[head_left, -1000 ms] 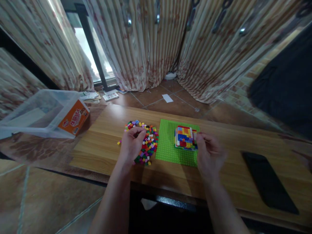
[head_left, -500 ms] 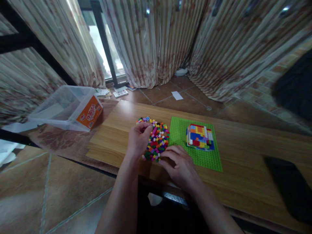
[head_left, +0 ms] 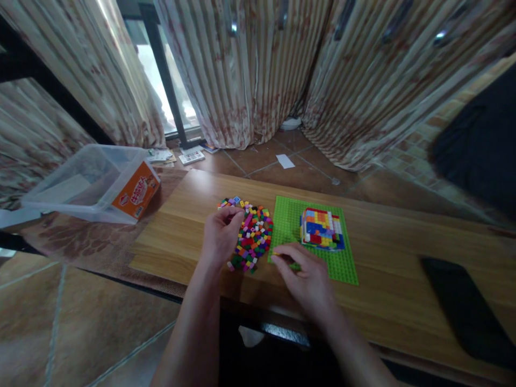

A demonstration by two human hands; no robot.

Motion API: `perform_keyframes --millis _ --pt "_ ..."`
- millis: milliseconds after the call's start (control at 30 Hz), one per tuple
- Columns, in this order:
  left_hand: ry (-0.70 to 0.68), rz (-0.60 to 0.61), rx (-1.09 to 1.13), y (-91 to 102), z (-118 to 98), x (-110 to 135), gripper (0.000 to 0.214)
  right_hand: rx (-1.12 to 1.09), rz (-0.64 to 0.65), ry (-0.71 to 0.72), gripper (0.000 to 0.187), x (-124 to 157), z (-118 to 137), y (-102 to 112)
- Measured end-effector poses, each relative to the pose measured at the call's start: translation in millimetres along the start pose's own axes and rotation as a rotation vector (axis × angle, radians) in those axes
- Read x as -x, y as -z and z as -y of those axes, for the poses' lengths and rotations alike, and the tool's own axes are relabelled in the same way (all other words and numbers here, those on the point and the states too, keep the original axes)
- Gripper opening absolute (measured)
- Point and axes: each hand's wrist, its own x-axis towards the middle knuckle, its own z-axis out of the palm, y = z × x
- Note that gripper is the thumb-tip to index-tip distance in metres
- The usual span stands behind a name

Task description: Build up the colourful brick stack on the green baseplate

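Note:
A heap of small, many-coloured building bricks [head_left: 253, 236] lies on the wooden table. Over its left edge is my left hand [head_left: 221, 231], thumb and fingers pinched together; whatever they may hold is hidden. My right hand [head_left: 304, 271] is at the near left corner of the green baseplate [head_left: 288, 220], to the right of the heap. Between its thumb and fingertips shows a small yellow-orange brick. On the baseplate, beyond my right hand, stands a block-shaped build [head_left: 321, 228] of red, blue, yellow, white and orange bricks.
A clear plastic box [head_left: 92, 183] with an orange label sits left of the wooden tabletop [head_left: 169, 236]. A black phone-like slab [head_left: 463, 306] lies at the right. Booklets [head_left: 191, 156] and a white paper [head_left: 285, 161] are on the floor beyond, before striped curtains [head_left: 242, 80].
My right hand has lifted from the heap's near edge and shifted right towards the baseplate, a small brick now in its fingertips. My left hand stays at the heap. The view has turned slightly.

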Motion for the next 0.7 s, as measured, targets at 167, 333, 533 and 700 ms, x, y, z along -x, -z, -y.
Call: perform_keyframes --millis 167,333,533,700 --pt "-0.002 0.002 -0.006 -2.3 0.4 -0.5 0.012 -0.026 -0.334 -0.114 0.009 -1.6 -25.7 31.8" --pt "-0.012 0.027 -0.03 -5.2 3.2 -0.6 0.013 0.159 -0.444 -0.15 0.016 -3.7 -44.9 50.2" --pt "-0.055 0.027 -0.086 -7.3 3.2 0.0 0.013 0.296 -0.394 -0.109 0.021 -5.1 -48.1 50.3" --pt "-0.051 0.014 -0.116 -6.9 5.2 -0.9 0.013 0.335 -0.403 -0.09 0.016 -7.2 -50.1 47.5"
